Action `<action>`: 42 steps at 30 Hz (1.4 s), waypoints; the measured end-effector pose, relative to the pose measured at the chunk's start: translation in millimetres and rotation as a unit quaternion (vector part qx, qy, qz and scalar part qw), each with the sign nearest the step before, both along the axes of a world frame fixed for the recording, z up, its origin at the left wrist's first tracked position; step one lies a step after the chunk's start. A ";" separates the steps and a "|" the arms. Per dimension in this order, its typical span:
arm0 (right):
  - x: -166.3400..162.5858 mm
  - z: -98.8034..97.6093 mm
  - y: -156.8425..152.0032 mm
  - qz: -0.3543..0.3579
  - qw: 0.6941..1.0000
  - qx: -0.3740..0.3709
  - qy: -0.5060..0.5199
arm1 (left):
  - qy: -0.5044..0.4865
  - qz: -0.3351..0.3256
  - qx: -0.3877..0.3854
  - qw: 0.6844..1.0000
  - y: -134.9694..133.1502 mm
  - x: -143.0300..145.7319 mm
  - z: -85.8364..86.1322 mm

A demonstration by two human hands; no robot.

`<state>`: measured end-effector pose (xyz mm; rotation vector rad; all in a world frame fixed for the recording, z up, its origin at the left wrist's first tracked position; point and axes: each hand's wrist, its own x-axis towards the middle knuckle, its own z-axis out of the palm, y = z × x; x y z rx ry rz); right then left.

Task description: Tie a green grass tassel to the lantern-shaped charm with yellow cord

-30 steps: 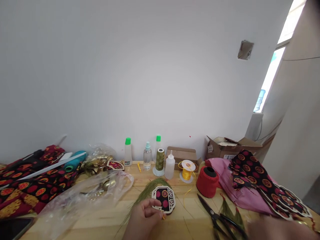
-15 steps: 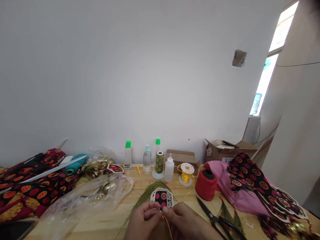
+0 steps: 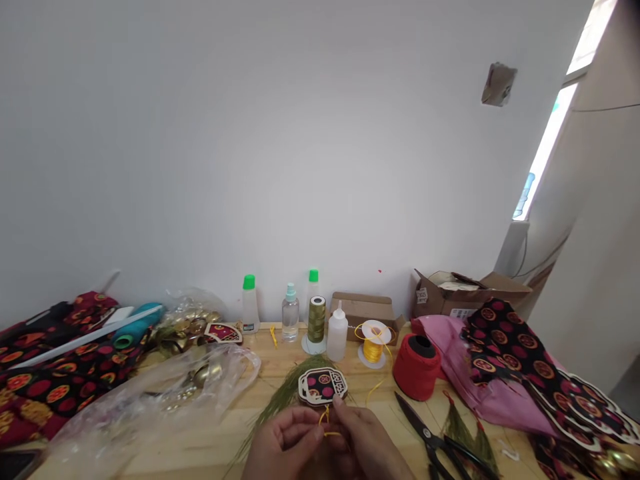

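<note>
Right hand (image 3: 367,441) has come in beside left hand (image 3: 284,441). Both now pinch the cord (image 3: 325,420) between closed fingertips, just below the ornament (image 3: 323,387). It lies on the worktop (image 3: 380,408), left of the red spool (image 3: 417,365). Cord handling is now two-handed.

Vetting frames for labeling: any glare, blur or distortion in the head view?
Head view: the window at upper right is blown out. The rest is lit soft and even, with no hard shadows. Wide-angle bend tilts the right wall. The left hand and right hand, pinching the cord, are cropped at the bottom edge and slightly soft. The red spool reads sharp.
</note>
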<state>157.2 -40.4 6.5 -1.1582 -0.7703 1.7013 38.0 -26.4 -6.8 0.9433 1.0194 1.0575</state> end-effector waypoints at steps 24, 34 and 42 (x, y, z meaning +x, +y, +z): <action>-3.0 -21.8 2.8 -0.073 0.990 0.076 -0.099 | -0.001 -0.077 -0.011 0.997 2.9 -2.5 3.3; 17.5 -16.7 -5.7 -0.016 0.982 0.128 -0.139 | 0.021 -0.104 -0.075 0.991 -1.2 -7.9 17.0; 18.5 -2.2 -4.4 -0.063 0.983 0.112 -0.129 | 0.018 -0.125 -0.078 0.989 -4.8 -8.1 23.8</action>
